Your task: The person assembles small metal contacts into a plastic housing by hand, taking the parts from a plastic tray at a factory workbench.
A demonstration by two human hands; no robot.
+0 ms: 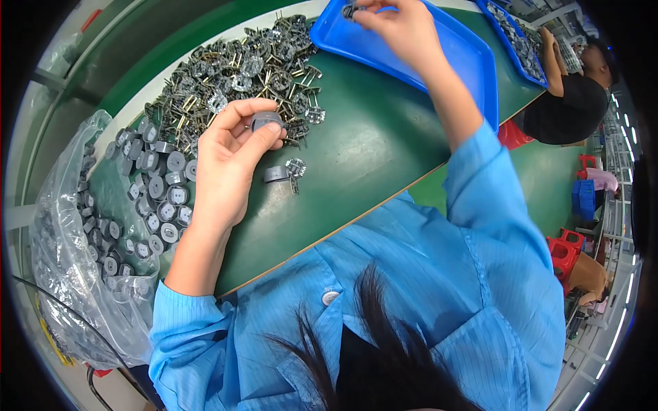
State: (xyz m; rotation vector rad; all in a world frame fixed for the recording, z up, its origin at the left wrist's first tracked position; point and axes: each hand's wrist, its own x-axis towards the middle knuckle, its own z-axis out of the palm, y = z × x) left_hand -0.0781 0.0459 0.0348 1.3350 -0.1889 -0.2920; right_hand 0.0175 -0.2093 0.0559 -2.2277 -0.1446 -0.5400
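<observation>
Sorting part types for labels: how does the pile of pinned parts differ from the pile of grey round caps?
The pinned parts carry brass-coloured pins and lie tangled; the grey round caps are smooth discs without pins. The pinned parts lie beyond the left hand; the caps spill beside the clear bag. Both lie loose on the green table.

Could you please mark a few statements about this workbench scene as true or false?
1. The left hand holds a small grey round cap between its fingertips. True.
2. The right hand rests flat on the green table. False: it is raised over the blue tray, pinching a small part.
3. The clear plastic bag at the left holds grey caps. True.
4. The pile of pinned metal parts lies inside the blue tray. False: it lies on the green table beside the tray.
5. Another person sits farther along the table near a second blue tray. True.
</observation>
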